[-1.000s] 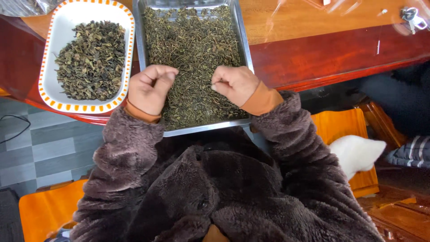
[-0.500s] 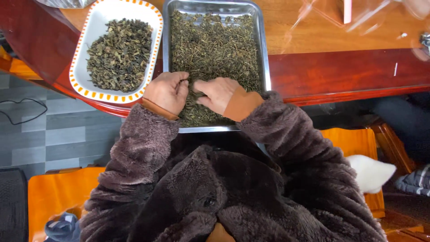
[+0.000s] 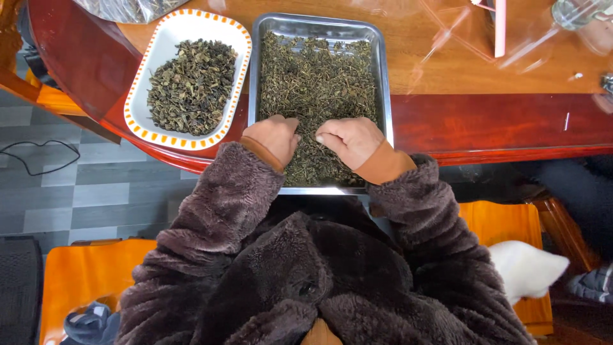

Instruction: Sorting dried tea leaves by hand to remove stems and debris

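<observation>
A metal tray (image 3: 384, 70) full of dried dark-green tea leaves (image 3: 319, 83) lies on the wooden table in front of me. My left hand (image 3: 273, 137) rests on the leaves at the tray's near left, fingers curled down into them. My right hand (image 3: 348, 139) is beside it at the near right, fingers bent and pinching into the leaves. The two hands nearly touch. Left of the tray stands a white oval dish with an orange dotted rim (image 3: 142, 96), holding a heap of darker sorted leaves (image 3: 191, 83). Both arms wear a brown fuzzy coat.
The red-brown table edge (image 3: 498, 128) curves round in front of me. A clear plastic bag (image 3: 128, 7) lies at the far left, a glass (image 3: 575, 9) at the far right. Orange chairs (image 3: 83, 281) stand on either side below, and a black cable (image 3: 38, 160) trails on the grey floor.
My hands have drawn closer together on the leaves at the tray's near end. The view has shifted, so tray and dish sit further right and lower.
</observation>
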